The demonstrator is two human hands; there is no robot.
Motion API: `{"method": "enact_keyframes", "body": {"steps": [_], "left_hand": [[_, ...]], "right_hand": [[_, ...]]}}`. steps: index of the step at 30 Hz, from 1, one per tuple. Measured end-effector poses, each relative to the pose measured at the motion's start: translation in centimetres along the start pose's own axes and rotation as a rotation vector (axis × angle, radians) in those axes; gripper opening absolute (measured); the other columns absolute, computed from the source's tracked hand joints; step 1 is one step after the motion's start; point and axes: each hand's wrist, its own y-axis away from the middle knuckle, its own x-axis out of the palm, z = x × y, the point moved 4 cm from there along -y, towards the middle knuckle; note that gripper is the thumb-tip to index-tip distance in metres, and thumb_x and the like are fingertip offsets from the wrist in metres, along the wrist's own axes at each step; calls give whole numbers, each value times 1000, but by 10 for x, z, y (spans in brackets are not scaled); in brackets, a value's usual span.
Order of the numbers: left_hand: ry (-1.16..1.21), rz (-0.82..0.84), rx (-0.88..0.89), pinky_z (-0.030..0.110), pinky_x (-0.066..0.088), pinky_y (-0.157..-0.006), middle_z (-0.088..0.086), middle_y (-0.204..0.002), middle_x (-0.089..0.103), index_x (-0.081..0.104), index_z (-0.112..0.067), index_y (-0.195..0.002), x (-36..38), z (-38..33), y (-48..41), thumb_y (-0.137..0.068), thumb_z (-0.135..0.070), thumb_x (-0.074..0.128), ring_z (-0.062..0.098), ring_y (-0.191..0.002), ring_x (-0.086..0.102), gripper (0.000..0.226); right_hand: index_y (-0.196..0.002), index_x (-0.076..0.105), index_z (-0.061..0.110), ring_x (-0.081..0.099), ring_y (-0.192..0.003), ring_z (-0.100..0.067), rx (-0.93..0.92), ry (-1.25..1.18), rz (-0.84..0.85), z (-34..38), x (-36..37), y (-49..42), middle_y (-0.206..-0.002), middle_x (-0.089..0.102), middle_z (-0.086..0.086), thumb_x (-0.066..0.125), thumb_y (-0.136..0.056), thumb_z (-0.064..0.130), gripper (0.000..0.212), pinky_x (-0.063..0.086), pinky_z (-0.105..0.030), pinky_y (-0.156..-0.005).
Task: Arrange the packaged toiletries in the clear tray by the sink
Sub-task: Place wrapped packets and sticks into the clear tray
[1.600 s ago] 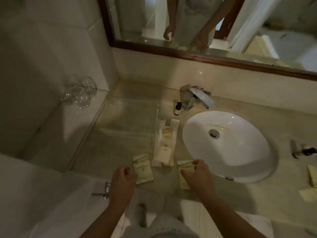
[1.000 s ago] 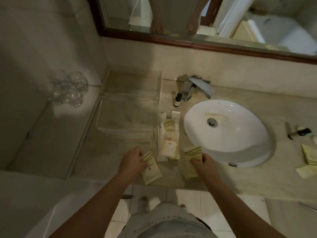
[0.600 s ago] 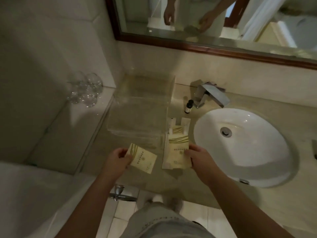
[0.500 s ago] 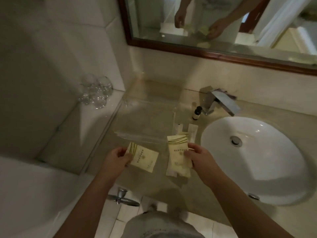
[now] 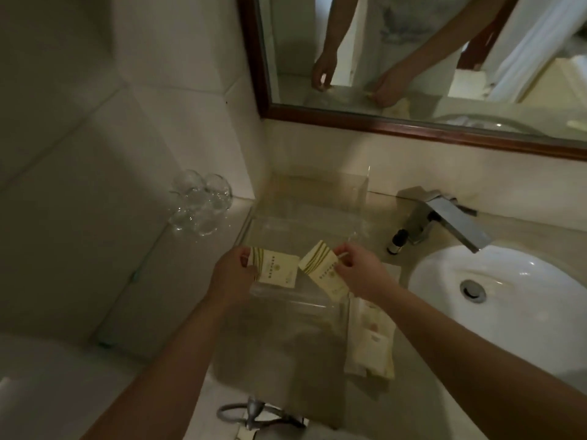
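A clear tray [image 5: 317, 198] stands on the counter to the left of the sink [image 5: 508, 300]. My left hand [image 5: 233, 274] grips a cream toiletry packet with green stripes [image 5: 276, 268] over the tray's near part. Beside it, my right hand [image 5: 359, 271] grips a second striped packet [image 5: 324, 271], tilted, also over the tray. Several more cream packets [image 5: 370, 341] lie in a stack on the counter between the tray's front and the sink.
A small dark bottle [image 5: 397, 242] stands by the chrome tap [image 5: 444, 217]. Upturned glasses [image 5: 200, 204] sit on the ledge left of the tray. A mirror [image 5: 413, 58] hangs on the wall behind. A metal fitting [image 5: 254, 414] juts out below the counter's edge.
Both hands picked a packet off the counter, lifted it and carried it forward over the clear tray. The camera moved closer and to the left.
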Motion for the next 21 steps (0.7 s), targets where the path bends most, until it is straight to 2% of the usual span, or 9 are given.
{"method": "enact_keyframes", "body": {"steps": [3, 6, 10, 12, 14, 18, 21], "left_hand": [[-52, 41, 45, 26, 48, -67, 3, -99, 68, 59, -17, -101, 11, 2, -25, -81, -1, 56, 22, -91, 66, 26], [-332, 48, 88, 31, 43, -72, 7, -110, 65, 54, -17, -112, 19, 5, -32, -83, -9, 50, 30, -101, 63, 31], [-561, -49, 162, 40, 49, -73, 16, -106, 60, 50, -14, -118, 30, 15, -25, -82, -10, 50, 36, -94, 61, 36], [-649, -145, 153, 41, 49, -72, 17, -104, 55, 53, -14, -116, 35, 21, -22, -80, -8, 57, 35, -90, 57, 37], [-688, -188, 215, 40, 48, -74, 17, -105, 53, 56, -17, -113, 38, 16, -22, -75, -7, 60, 34, -92, 52, 40], [-635, 46, 421, 41, 40, -98, 13, -137, 45, 51, -29, -130, 62, 2, -25, -83, -14, 53, 32, -120, 41, 50], [-630, 168, 473, 42, 37, -104, 7, -145, 40, 50, -34, -131, 77, -2, -25, -90, -20, 48, 29, -128, 35, 44]], "right_hand": [[-111, 55, 25, 66, -100, -21, 8, 182, 17, 10, 12, -21, -112, 65, 1, 50, -97, 18, 17, 62, -32, -65], [-118, 50, 24, 66, -99, -24, 18, 410, 78, 8, 29, -35, -114, 64, -4, 50, -94, 13, 26, 61, -40, -76], [-121, 50, 25, 64, -95, -22, 8, 567, 95, 2, 46, -46, -108, 66, -2, 54, -93, 17, 30, 58, -39, -82], [-123, 51, 27, 58, -106, -24, -23, 641, 51, 1, 51, -49, -117, 63, -3, 56, -92, 17, 33, 53, -39, -88], [-127, 51, 26, 51, -117, -25, -90, 705, -21, -2, 53, -51, -127, 59, -3, 59, -90, 19, 39, 46, -38, -98], [-130, 51, 28, 47, -120, -25, -146, 736, -73, -8, 60, -48, -129, 55, -2, 63, -86, 35, 47, 43, -40, -100], [-129, 52, 29, 48, -116, -25, -166, 771, -62, -12, 66, -46, -126, 55, -3, 62, -84, 40, 47, 44, -43, -97]]}}
